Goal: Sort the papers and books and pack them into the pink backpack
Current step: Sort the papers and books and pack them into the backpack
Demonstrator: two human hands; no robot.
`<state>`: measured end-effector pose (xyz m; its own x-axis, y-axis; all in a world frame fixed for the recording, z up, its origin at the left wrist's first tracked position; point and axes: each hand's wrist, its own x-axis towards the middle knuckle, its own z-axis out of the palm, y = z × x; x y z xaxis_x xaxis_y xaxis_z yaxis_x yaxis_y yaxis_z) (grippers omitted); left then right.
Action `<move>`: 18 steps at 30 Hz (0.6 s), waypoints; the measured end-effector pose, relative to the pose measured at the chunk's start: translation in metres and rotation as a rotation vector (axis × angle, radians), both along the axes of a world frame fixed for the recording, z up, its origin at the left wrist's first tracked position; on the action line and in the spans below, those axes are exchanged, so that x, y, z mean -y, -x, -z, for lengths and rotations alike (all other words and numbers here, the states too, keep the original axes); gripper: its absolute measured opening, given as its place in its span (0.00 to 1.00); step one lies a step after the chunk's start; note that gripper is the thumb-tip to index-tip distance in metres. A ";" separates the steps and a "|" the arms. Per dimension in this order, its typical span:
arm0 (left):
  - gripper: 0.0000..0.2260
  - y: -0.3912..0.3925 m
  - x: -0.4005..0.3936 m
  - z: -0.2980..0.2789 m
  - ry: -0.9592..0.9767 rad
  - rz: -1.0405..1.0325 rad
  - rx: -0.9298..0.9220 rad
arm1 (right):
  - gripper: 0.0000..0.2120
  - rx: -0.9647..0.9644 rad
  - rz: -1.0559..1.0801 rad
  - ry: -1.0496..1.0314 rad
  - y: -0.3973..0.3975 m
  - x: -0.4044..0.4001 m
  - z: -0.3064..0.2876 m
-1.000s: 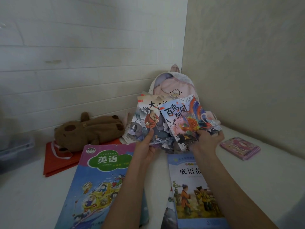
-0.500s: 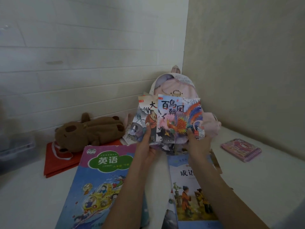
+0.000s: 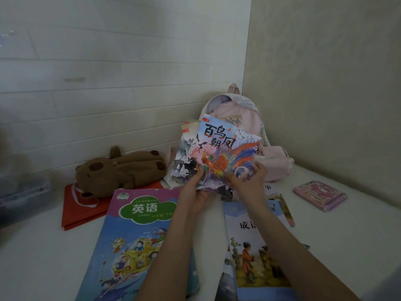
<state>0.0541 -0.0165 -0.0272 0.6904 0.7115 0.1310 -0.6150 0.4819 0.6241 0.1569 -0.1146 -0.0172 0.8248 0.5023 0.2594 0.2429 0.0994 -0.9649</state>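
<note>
Count: 1 pink fabric backpack (image 3: 243, 118); 1 brown plush toy (image 3: 121, 168); 1 red flat folder (image 3: 76, 211); 1 pink spiral notebook (image 3: 320, 195); 1 large English textbook (image 3: 134, 242); 1 blue-bordered storybook (image 3: 251, 257); held picture books: at least 2, exact number unclear.

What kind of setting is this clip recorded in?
Probably a child's study corner at home: a pink backpack stands in the wall corner, school textbooks lie on a white table, and a brown plush toy lies beside them.

White table (image 3: 347, 246) bears textbooks (image 3: 138, 235), plush toy (image 3: 121, 168), backpack (image 3: 275, 164), notebook (image 3: 320, 195).
</note>
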 end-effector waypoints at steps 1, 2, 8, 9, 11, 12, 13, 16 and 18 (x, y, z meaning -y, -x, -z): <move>0.10 0.000 0.001 0.000 -0.030 0.017 -0.002 | 0.45 0.012 0.029 0.018 -0.005 0.002 0.000; 0.09 0.000 0.002 0.000 -0.062 0.030 -0.014 | 0.44 0.063 0.064 0.074 -0.008 0.005 -0.001; 0.13 0.004 0.011 0.000 -0.232 0.136 -0.225 | 0.20 -0.069 -0.052 -0.058 -0.033 0.028 -0.027; 0.15 0.004 0.015 0.000 -0.272 0.151 -0.265 | 0.19 -0.085 -0.086 -0.050 -0.038 0.034 -0.031; 0.16 0.007 0.019 -0.001 -0.321 0.176 -0.309 | 0.19 -0.047 -0.153 -0.039 -0.048 0.046 -0.036; 0.14 0.010 0.016 -0.001 -0.343 0.186 -0.311 | 0.17 -0.008 -0.174 -0.040 -0.052 0.052 -0.037; 0.12 0.014 0.012 -0.004 -0.347 0.185 -0.309 | 0.15 0.032 -0.191 -0.039 -0.056 0.058 -0.039; 0.10 0.025 0.000 -0.019 -0.409 0.107 -0.326 | 0.15 0.128 -0.252 -0.004 -0.062 0.070 -0.048; 0.13 0.023 0.004 -0.029 -0.549 0.095 -0.405 | 0.15 0.167 -0.318 0.044 -0.059 0.071 -0.050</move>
